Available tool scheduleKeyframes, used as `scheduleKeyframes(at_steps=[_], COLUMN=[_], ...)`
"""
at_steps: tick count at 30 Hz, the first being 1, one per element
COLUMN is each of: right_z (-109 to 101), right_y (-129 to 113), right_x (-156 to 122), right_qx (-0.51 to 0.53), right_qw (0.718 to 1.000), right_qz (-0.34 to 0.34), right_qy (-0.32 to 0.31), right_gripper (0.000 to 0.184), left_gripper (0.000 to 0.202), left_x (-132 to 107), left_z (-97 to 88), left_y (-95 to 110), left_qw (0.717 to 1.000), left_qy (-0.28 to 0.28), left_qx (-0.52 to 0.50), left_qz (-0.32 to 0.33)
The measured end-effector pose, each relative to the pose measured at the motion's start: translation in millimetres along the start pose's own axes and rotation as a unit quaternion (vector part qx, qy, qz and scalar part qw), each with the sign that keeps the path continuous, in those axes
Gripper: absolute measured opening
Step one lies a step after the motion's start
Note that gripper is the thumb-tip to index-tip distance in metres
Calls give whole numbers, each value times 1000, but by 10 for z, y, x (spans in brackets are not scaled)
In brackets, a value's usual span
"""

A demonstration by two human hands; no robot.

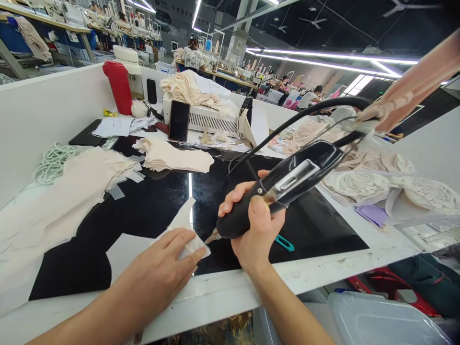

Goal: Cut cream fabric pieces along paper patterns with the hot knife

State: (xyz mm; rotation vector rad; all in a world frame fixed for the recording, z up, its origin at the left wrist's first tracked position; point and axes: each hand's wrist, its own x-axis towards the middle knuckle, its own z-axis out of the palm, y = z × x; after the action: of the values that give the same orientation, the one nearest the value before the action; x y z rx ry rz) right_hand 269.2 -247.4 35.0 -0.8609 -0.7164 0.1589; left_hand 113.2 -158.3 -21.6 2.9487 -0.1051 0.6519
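Fingers [237,192] of the right hand [257,230] wrap a black handheld tool [293,179], its metal tip [212,235] pointing at pale cloth [182,218] pinched in the left hand [158,273]; whether tip and cloth touch, I cannot tell. Beneath is a glossy black board [323,230] on the white bench [323,268]. A teal snipper [285,243] lies near the right wrist. Farther out, cream cloth pieces [176,155] lie near a dark-screened phone [178,120]. Print on white papers [113,127] is too small to read; the far wall sign [163,5] bears blurred Latin letters.
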Motion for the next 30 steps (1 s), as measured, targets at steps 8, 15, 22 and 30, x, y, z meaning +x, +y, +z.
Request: scheduleKeyframes(at_steps=[8,15,22,30], right_z=[12,80,93,50], right_y=[25,86,130,-32], right_x=[-13,61,45,-98], right_qx=[-14,6,-23,-14], right_qw=[1000,1000,1000,999], right_qz=[2,6,9,31], right_qy=[-6,12,-3,-12], right_gripper=[31,39,36,36], left_gripper=[37,38,37,35], left_x=[1,-34,-38,-139], left_z=[-24,41,62,-79], left_y=[-21,12,-2,271], left_qw=[1000,999,999,998], left_qy=[-2,16,18,28], left_qx=[-17,-34,-19,45], left_qz=[8,-28,-29,33])
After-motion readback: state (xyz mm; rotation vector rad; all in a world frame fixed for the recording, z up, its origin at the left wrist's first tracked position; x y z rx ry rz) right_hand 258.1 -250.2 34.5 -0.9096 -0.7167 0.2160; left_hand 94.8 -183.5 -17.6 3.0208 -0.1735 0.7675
